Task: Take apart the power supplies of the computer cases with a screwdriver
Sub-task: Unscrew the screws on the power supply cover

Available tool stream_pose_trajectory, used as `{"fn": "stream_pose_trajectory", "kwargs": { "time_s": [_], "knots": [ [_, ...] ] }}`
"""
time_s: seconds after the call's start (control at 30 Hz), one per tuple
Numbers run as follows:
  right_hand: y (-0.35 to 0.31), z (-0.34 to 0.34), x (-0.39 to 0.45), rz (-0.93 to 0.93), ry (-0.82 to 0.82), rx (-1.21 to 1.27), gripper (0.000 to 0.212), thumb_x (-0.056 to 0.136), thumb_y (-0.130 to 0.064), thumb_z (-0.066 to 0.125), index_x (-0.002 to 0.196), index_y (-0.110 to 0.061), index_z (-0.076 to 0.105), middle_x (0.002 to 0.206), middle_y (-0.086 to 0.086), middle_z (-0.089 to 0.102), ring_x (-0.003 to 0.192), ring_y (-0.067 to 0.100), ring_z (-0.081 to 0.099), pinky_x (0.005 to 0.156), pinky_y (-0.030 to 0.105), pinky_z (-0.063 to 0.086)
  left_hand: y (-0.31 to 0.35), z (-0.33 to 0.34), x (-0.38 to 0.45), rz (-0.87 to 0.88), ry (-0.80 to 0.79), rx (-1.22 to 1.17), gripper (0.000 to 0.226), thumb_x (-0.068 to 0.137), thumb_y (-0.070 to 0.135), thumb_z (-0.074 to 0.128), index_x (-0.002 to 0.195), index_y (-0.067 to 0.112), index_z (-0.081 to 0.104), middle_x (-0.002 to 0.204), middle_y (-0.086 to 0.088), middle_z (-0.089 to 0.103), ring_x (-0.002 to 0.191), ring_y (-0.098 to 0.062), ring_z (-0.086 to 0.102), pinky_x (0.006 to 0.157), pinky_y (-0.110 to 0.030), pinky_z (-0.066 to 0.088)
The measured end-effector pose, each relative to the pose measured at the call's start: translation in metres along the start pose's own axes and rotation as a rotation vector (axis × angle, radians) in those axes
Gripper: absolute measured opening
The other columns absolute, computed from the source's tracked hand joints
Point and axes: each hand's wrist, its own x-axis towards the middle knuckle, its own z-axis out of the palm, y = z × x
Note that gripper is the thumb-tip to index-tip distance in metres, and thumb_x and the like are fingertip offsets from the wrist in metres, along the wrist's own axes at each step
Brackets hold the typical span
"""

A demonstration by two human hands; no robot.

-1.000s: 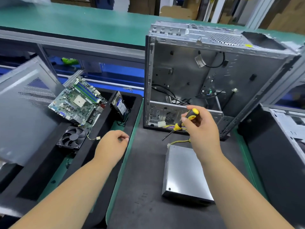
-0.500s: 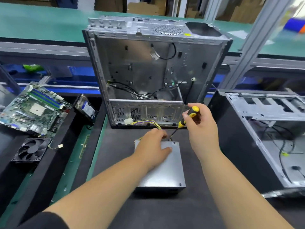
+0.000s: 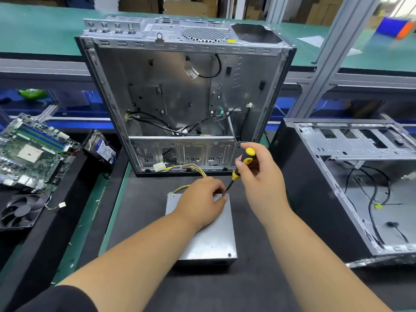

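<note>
One gutted computer case [image 3: 180,91] stands upright behind the power supply [image 3: 209,239], which lies flat on the black mat, long axis running toward the person. Left hand [image 3: 200,206] presses its top, fingers loosely bent. Right hand [image 3: 261,176] grips the screwdriver [image 3: 240,170], tip angled down-left onto the far-right corner.

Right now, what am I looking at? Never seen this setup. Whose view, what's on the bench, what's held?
No machine here: a person's two bare hands, seen from a camera worn on the head, looking down. On the dark mat lies a metal power supply box with yellow wires running to the open computer case standing behind it. The left hand presses on the box. The right hand grips a yellow and black screwdriver, tip at the box's far corner. At the left: a circuit board, a fan. At the right, a second case.
</note>
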Motion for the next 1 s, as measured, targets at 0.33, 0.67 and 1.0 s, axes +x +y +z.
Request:
{"fn": "stream_pose_trajectory", "kwargs": {
  "time_s": [0.33, 0.67, 1.0],
  "knots": [
    [0.000, -0.002, 0.005, -0.023, -0.048, -0.056, 0.035, 0.098, -0.019, 0.060, 0.125, -0.040, 0.052, 0.106, -0.017, 0.063, 0.100, 0.005, 0.062, 0.089, 0.036, 0.056, 0.000, -0.001, 0.004, 0.015, 0.024, -0.058, 0.019, 0.085, 0.030, 0.069, 0.080, 0.035, 0.052, 0.078, 0.017, 0.051, 0.080, -0.005, 0.047, 0.069, -0.024, 0.041],
    [-0.013, -0.006, 0.017, -0.111, -0.322, -0.259, 0.054, 0.095, -0.006, 0.056, 0.131, -0.043, 0.040, 0.102, -0.024, 0.060, 0.090, 0.005, 0.060, 0.080, 0.030, 0.051, -0.004, 0.000, 0.004, 0.009, 0.029, -0.063, 0.019, 0.084, 0.021, 0.068, 0.079, 0.032, 0.054, 0.080, 0.014, 0.053, 0.084, -0.010, 0.050, 0.074, -0.030, 0.046],
    [-0.016, -0.008, 0.021, -0.171, -0.151, -0.262, 0.037, 0.093, -0.022, 0.069, 0.126, -0.034, 0.058, 0.095, -0.014, 0.053, 0.088, 0.006, 0.053, 0.080, 0.027, 0.047, 0.001, 0.000, 0.006, 0.004, 0.016, -0.069, 0.013, 0.082, 0.021, 0.068, 0.081, 0.028, 0.057, 0.082, 0.012, 0.054, 0.085, -0.010, 0.052, 0.077, -0.032, 0.048]
  ]
}}
